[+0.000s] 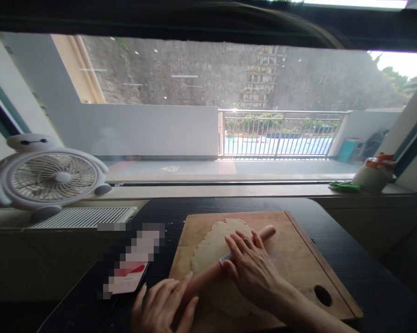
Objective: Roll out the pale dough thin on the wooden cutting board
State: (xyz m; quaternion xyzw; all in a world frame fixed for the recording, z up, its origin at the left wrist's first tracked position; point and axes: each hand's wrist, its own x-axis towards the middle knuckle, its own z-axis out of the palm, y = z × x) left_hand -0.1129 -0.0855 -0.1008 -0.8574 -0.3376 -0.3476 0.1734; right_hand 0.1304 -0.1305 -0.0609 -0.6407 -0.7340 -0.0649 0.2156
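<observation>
A thin sheet of pale dough (208, 247) with ragged edges lies on a wooden cutting board (291, 263). Slantwise across it runs a wooden rolling pin (208, 280), its far end poking out at upper right and its near end partly covered. My right hand (252, 263) is over the pin's upper part, the palm down on it and the fingers bent loosely across. At the lower end, my left hand (163, 303) has its fingers over the pin and its thumb on the near side. A small pale label shows on the pin beside my right thumb.
Under the board is a dark table (160, 210). A phone-like object (130, 277), partly pixelated, lies to the left. A white fan (56, 178) stands farther left by the window. At the right sill sit a pale rounded object (373, 175) and a green cloth-like item (345, 186).
</observation>
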